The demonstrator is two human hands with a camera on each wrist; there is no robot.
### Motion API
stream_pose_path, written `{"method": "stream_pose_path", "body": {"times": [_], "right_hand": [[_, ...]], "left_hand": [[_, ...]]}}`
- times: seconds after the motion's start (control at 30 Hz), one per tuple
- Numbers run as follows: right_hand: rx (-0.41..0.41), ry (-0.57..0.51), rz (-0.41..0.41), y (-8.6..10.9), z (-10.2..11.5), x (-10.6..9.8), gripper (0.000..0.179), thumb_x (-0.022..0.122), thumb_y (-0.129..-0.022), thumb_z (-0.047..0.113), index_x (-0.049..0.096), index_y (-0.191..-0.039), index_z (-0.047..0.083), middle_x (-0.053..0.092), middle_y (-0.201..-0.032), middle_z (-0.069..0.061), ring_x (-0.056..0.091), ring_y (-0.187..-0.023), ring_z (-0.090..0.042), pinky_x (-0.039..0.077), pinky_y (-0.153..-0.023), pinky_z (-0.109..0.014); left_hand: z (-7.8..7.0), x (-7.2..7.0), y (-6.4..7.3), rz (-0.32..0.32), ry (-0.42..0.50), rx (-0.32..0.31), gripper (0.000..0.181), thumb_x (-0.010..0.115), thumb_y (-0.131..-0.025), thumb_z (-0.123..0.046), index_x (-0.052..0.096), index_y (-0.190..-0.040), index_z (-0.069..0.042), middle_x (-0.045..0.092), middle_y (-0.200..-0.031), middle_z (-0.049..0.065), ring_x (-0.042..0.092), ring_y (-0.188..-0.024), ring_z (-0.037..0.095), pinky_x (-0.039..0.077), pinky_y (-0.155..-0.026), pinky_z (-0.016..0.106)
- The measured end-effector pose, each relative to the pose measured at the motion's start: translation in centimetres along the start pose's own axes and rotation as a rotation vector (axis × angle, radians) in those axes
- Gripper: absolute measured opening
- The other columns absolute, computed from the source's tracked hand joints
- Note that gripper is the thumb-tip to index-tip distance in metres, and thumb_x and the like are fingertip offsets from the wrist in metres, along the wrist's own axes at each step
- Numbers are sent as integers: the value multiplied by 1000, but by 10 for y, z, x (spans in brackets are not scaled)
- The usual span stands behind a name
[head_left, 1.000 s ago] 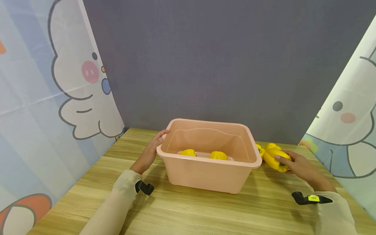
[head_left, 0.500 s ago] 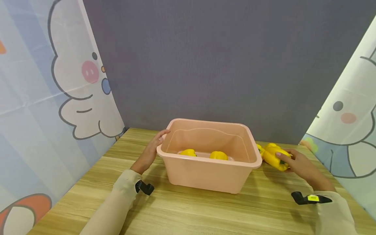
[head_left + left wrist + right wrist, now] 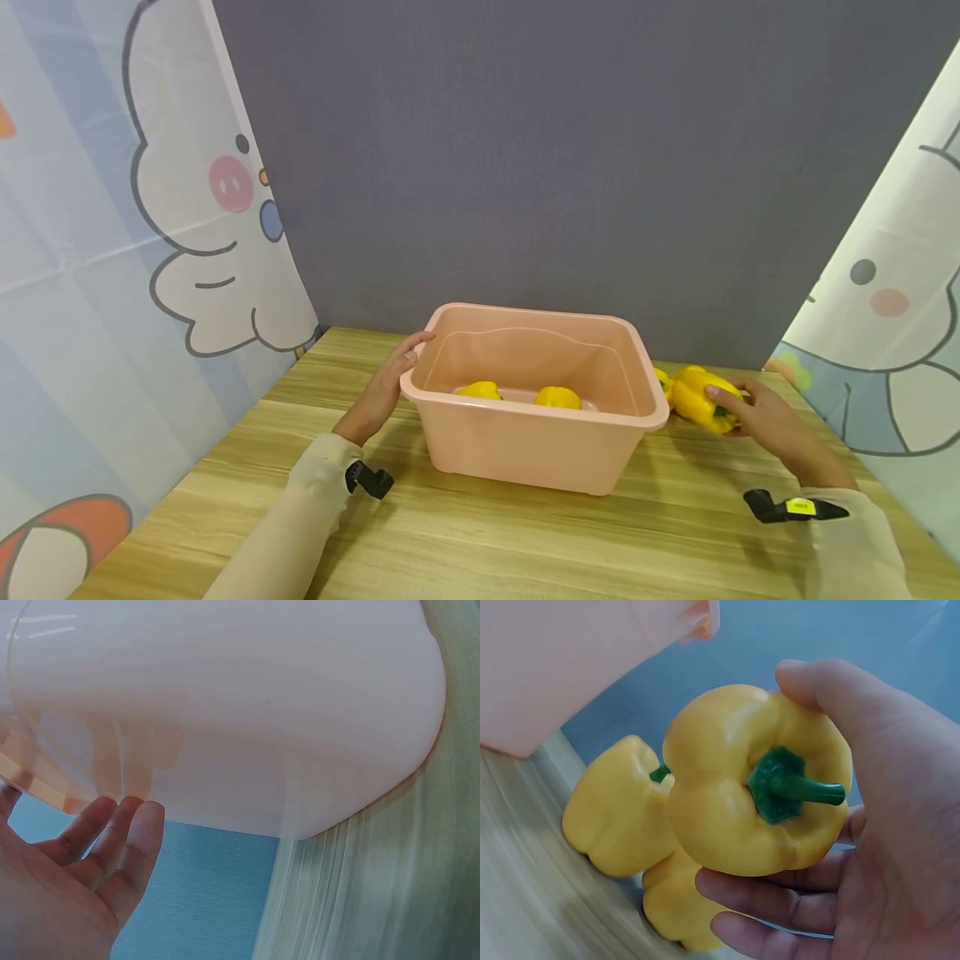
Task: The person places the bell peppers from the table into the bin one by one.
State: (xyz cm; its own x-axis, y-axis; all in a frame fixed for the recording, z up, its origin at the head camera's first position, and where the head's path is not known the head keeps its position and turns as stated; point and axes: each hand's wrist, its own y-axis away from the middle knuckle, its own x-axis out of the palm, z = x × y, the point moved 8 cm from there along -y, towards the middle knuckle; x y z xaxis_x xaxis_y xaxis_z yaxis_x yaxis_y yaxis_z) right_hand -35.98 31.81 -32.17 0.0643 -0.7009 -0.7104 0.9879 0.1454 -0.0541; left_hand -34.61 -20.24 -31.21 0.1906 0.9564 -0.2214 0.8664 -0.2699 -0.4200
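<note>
A pink plastic tub stands mid-table with two yellow bell peppers inside, one on the left and one nearer the middle. At the tub's left rim my left hand holds on; the left wrist view has several fingertips against the outer wall. To the tub's right, my right hand grips a yellow bell pepper between thumb and fingers, its green stem toward the palm. Two more yellow peppers, one at left and one lower, sit behind it, partly hidden.
A grey panel rises behind the wood-grain table. Cartoon-printed cloths hang on the left and right. The loose peppers lie close beside the tub's right end.
My right hand's pepper has tipped and shifted slightly, now covering more of the peppers behind it. The left hand and the tub have stayed in place.
</note>
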Motion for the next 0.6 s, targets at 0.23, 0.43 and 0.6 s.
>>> {"method": "stream_pose_path", "body": {"times": [0.23, 0.43, 0.6], "right_hand": [[-36, -40, -16, 1, 11, -3, 72, 45, -106, 43, 27, -140, -18, 49, -127, -35, 60, -93, -17, 57, -73, -33], [-28, -37, -21, 3, 14, -3, 74, 46, -105, 44, 26, -140, -19, 45, -130, -37, 58, -97, -21, 56, -73, -31], [-48, -27, -51, 4, 18, -6, 72, 48, -104, 44, 29, -137, -18, 45, -129, -36, 58, -94, -18, 56, -73, -32]], "left_hand": [[-1, 0, 0, -2, 1, 8, 52, 33, -107, -36, 35, -154, -13, 29, -159, 9, 37, -138, 32, 37, -105, 49], [-2, 0, 1, 0, 11, 2, 52, 33, -107, -36, 35, -154, -14, 31, -159, 9, 38, -137, 32, 37, -105, 49], [-2, 0, 1, 2, 11, 5, 52, 33, -107, -36, 35, -153, -13, 30, -159, 9, 36, -139, 33, 34, -106, 53]]}}
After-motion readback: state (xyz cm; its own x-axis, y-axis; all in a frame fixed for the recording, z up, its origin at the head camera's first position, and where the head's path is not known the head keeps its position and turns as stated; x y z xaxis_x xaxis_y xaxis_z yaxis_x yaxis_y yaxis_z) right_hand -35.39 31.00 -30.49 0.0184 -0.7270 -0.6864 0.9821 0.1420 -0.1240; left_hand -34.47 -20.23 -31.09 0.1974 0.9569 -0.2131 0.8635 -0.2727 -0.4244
